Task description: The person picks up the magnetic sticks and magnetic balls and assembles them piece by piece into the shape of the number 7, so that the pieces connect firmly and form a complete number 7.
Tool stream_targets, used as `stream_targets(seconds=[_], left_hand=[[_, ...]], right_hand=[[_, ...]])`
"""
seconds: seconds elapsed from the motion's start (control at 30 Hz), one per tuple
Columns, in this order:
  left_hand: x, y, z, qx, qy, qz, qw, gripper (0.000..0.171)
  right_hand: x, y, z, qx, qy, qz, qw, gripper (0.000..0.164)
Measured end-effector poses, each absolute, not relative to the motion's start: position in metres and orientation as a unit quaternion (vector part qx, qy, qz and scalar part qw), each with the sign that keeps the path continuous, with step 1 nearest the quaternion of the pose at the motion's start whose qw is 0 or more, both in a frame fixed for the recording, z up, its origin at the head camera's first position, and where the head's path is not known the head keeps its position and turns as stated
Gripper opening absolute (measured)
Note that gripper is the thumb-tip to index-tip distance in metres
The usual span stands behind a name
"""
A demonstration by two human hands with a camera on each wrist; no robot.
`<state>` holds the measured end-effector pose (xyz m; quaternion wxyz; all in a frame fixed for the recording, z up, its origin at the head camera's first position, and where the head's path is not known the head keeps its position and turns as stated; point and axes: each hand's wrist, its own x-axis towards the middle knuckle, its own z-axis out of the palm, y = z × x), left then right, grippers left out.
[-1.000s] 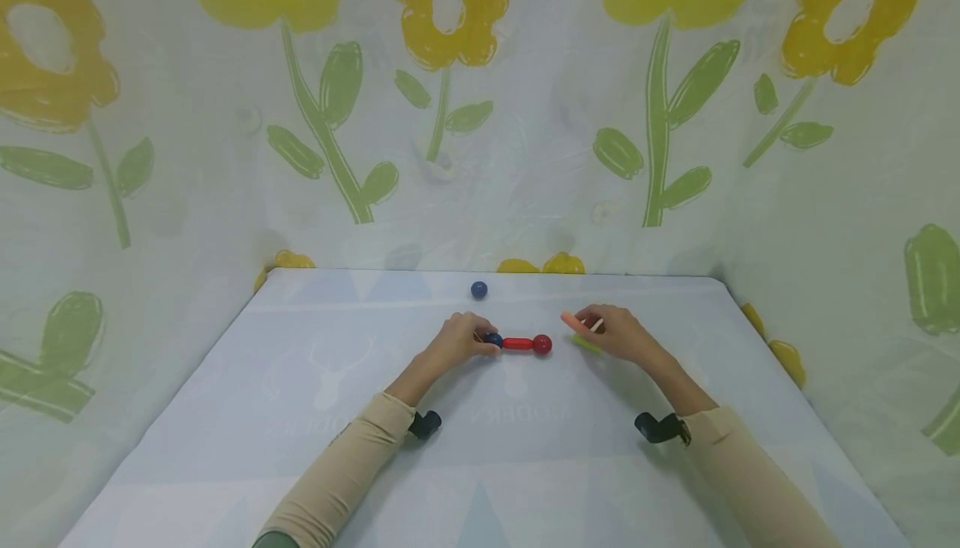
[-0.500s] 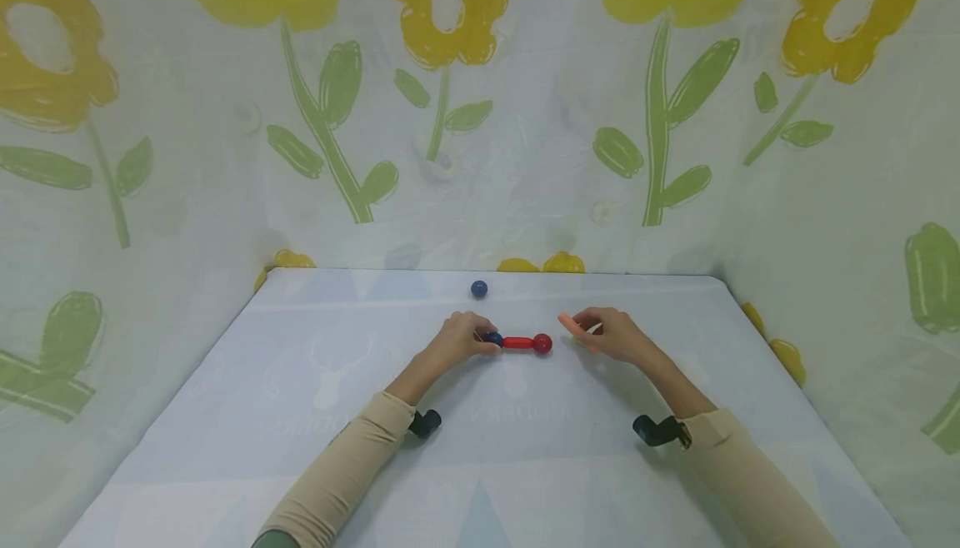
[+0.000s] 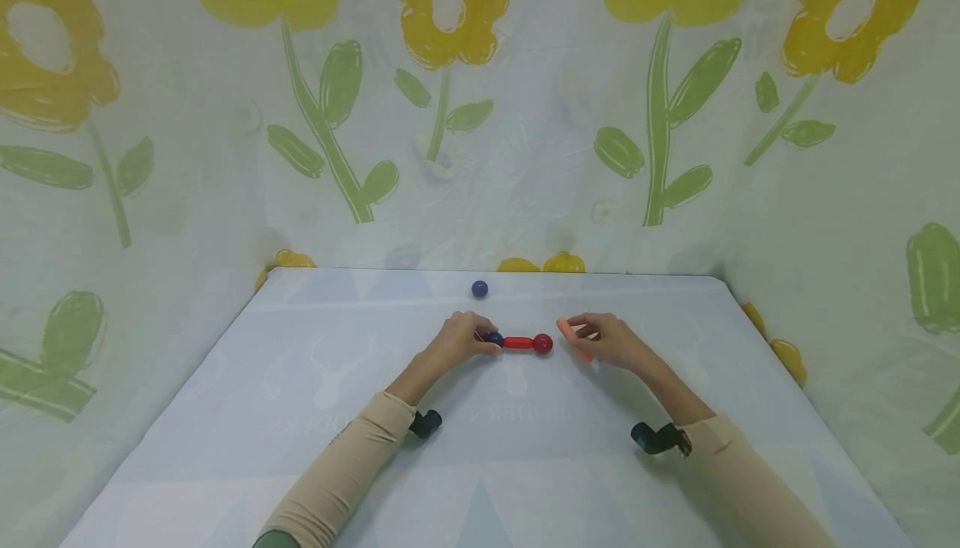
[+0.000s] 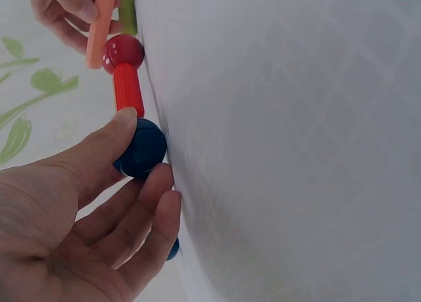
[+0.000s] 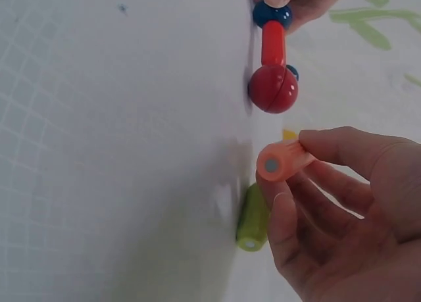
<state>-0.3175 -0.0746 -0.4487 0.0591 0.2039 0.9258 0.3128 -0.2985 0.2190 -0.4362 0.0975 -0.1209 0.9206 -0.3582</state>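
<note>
My left hand [image 3: 457, 336] pinches a blue ball [image 4: 143, 149] between thumb and fingers. A red rod [image 3: 517, 343] joins that ball to a red ball [image 3: 543, 344], the three in one line along the table. Just right of the red ball, my right hand [image 3: 611, 340] holds an orange rod [image 5: 286, 158] between thumb and fingertips, tilted, with a grey spot on its end. Beneath that hand a lime-green rod [image 5: 253, 220] lies on the table; the hand and the orange rod hide it in the head view.
A second blue ball [image 3: 480, 289] sits near the far edge of the white table [image 3: 360, 465]. A curtain [image 3: 525, 132] printed with yellow flowers surrounds the table on the back and sides. Black wrist mounts [image 3: 656, 438] stick out from both forearms.
The orange rod has turned in my right fingers to a steeper angle, and the green rod has dropped out of sight in the head view. My left hand and the joined pieces stay put.
</note>
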Motion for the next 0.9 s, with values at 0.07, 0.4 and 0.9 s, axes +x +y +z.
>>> stream_targets(seconds=[0.07,0.4,0.9], left_hand=[[-0.317,-0.075,-0.449,0.203,0.926,0.313,0.058,0.037],[-0.319,-0.075,-0.450,0.200,0.926,0.313,0.063,0.036],[-0.317,-0.074,-0.449,0.195,0.927,0.313,0.064,0.037]], right_hand=[[-0.297,0.218,-0.436,-0.119,0.917,-0.366,0.103,0.042],[-0.293,0.215,-0.440,-0.100,0.915,-0.373,0.119,0.045],[-0.290,0.213,-0.448,-0.084,0.897,-0.417,0.121,0.045]])
